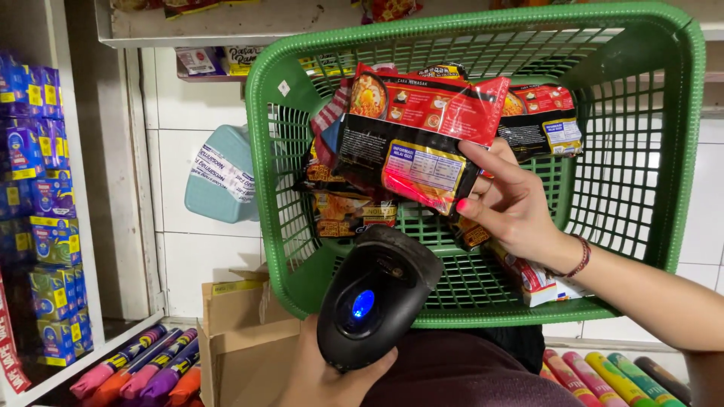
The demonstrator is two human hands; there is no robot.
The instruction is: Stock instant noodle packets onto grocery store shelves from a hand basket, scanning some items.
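Holding one scanner [375, 298], one packet [419, 138]

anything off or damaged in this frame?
Nothing damaged. The packets in the green basket lie jumbled, overlapping at angles. The right hand holds one red-and-black packet; the left hand grips the black scanner.

Packets [354, 211] crowd the green basket's [679, 151] left and middle; its right side lies open. A scanner [375, 298] blocks the near rim.
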